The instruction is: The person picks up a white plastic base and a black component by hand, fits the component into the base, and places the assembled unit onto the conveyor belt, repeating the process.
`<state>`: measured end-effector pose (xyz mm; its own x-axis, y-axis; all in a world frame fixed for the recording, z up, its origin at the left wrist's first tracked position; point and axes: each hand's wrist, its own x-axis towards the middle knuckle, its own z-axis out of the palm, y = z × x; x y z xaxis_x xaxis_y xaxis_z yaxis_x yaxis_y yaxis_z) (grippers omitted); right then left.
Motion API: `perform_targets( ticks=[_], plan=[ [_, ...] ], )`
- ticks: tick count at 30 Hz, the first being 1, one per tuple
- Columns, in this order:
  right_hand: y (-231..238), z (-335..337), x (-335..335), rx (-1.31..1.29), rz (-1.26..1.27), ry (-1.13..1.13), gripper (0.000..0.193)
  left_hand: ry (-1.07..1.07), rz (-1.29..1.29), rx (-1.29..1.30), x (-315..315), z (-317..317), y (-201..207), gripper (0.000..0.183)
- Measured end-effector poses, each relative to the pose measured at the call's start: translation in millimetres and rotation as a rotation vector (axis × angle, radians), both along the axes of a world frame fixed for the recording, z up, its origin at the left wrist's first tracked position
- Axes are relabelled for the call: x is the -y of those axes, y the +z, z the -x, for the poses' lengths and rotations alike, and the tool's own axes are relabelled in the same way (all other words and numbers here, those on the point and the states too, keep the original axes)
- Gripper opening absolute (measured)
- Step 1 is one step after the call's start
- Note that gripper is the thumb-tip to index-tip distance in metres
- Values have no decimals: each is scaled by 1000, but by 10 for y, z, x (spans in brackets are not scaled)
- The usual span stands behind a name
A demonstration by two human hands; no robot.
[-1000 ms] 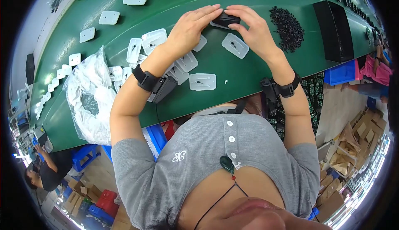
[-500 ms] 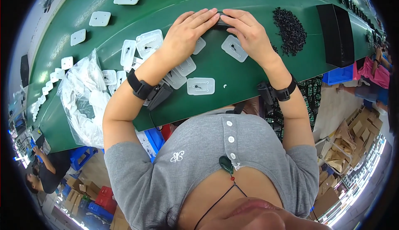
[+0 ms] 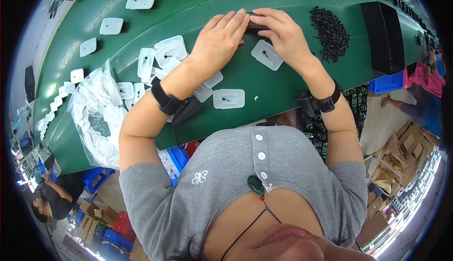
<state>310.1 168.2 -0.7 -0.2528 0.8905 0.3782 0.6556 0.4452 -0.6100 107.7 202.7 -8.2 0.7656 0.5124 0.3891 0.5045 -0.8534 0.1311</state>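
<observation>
Above the green work surface, a black plastic housing [image 3: 257, 21] is held between my two hands, mostly covered by them. My left hand [image 3: 221, 35] rests its long, close-set fingers along the housing's left side. From the right, my right hand [image 3: 284, 33] grips it, fingers over the top and thumb beneath. Just below my right hand lies a white plastic cover [image 3: 267, 54] with a small dark part in it. Another white cover [image 3: 229, 99] sits nearer my body. A heap of similar white covers [image 3: 170, 50] lies left of my left forearm.
A pile of small black parts [image 3: 328, 34] lies right of my hands, with a long black bin [image 3: 381, 37] beyond. White cases [image 3: 140, 0] line the left of the green belt. A plastic bag of white pieces [image 3: 99, 119] stands at left. Other people work at both sides.
My hands have shifted slightly and the black housing shows a little more between them. The row of white cases has slid a little to the left and nearer.
</observation>
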Motion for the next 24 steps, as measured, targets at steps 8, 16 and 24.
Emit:
perform_targets(
  ticks=[8, 16, 24],
  plan=[
    [141, -279, -248, -731, 608, 52, 41, 192, 292, 312, -234, -223, 107, 37],
    [209, -313, -644, -742, 327, -53, 34, 256, 1106, 711, -400, -500, 104, 37],
    [205, -1044, -2036, 152, 481, 105, 37, 259, 716, 520, -168, -124, 141, 25]
  ],
)
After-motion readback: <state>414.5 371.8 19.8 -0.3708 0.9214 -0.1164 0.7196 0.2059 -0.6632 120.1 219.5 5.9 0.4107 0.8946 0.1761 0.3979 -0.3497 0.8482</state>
